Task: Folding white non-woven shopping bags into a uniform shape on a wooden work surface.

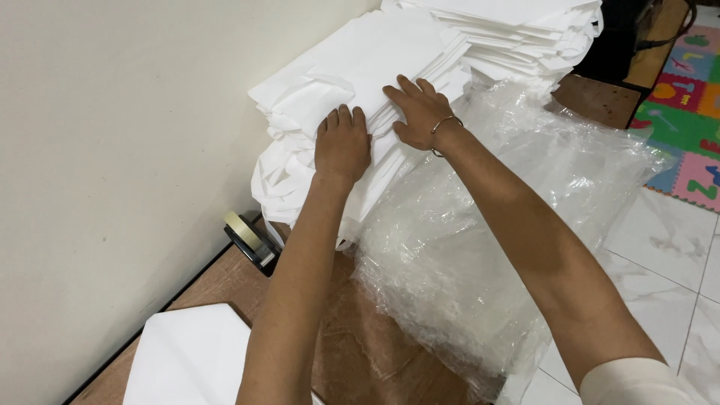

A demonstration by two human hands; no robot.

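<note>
A tall stack of white folded fabric sheets (360, 67) leans against the wall. My left hand (342, 142) lies flat on the stack's near side, fingers together and pointing away from me. My right hand (417, 111), with a thin metal bangle on the wrist, rests beside it on the same stack with fingers spread and tips curled at a sheet's edge. Whether either hand grips a sheet is unclear. A second white pile (517, 30) continues behind.
A heap of clear crinkled plastic bags (487, 225) lies right of the stack on brown board (352, 352). A tape dispenser (247, 236) sits by the wall. A white sheet (191, 360) lies near me. Colourful foam mats (686, 112) and white tiles lie to the right.
</note>
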